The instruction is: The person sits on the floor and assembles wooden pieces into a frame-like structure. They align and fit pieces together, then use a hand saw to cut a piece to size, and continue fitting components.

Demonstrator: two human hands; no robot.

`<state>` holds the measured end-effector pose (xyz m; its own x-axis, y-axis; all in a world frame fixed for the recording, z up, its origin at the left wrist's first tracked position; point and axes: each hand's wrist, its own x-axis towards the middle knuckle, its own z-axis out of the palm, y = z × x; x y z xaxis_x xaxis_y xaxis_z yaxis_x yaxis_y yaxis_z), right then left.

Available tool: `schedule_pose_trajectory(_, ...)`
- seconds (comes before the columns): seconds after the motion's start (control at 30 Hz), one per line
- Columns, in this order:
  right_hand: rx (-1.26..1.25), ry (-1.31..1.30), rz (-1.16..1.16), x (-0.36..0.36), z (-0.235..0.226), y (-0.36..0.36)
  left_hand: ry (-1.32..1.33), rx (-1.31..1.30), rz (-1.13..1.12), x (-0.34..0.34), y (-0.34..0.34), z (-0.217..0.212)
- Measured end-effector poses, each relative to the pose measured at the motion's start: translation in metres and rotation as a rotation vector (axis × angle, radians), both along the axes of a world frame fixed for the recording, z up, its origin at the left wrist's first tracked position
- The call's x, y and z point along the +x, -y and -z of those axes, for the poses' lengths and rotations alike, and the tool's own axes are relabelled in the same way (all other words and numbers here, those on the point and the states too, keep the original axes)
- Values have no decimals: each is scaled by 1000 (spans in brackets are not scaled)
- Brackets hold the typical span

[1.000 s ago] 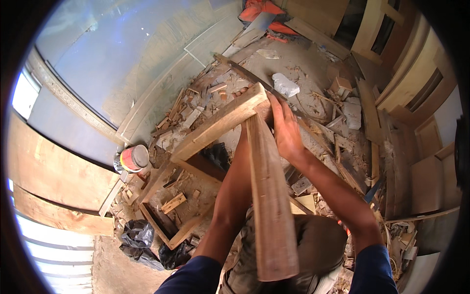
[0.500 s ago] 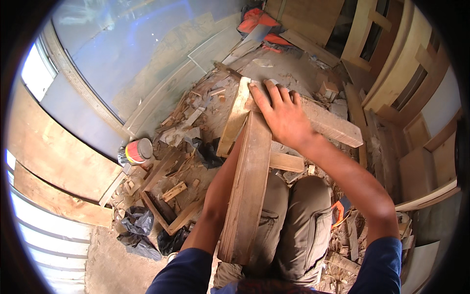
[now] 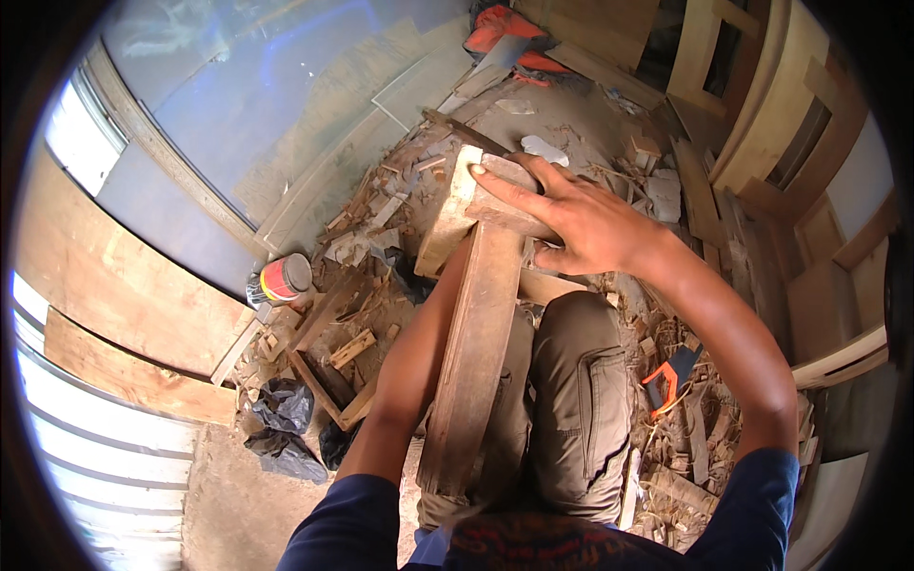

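Observation:
A long wooden beam (image 3: pixel 471 366) slopes from near my lap up to a joint with two other wooden pieces. My right hand (image 3: pixel 595 224) grips the upper crosspiece (image 3: pixel 505 195), with the index finger along its top face and the thumb under its near edge. At the left of this joint a pale wooden block (image 3: pixel 447 214) stands tilted, touching the crosspiece. My left forearm (image 3: pixel 411 376) passes behind the beam, so the left hand and its fingers are hidden. Below my right hand another wooden piece (image 3: pixel 549 285) shows above my knees.
Wood scraps and shavings cover the floor around me. A red-banded paint can (image 3: pixel 286 278) stands at the left, above black plastic bags (image 3: pixel 286 419). An orange-and-black tool (image 3: pixel 672 379) lies right of my knees. Wooden frames (image 3: pixel 695 52) lean at the right.
My right hand has shifted from lying over the crosspiece to gripping it with the thumb underneath. The crosspiece has turned, and its long right end no longer shows.

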<state>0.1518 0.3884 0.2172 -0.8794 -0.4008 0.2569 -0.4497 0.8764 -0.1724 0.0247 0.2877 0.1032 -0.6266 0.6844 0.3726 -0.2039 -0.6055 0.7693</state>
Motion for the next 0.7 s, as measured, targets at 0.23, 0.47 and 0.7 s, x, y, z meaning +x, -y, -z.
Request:
schedule_pose_trajectory(0.23, -82, 200, -113, 4, 4, -17, 390, -99, 42, 26, 1, -11)
schedule_pose_trajectory(0.47, -446, 209, -142, -1, -10, 14, 227, -127, -39, 6, 52, -23)
schedule_pose_trajectory(0.7, -404, 241, -115, -8, -24, 29, -202, -237, -154, -10, 63, -25)
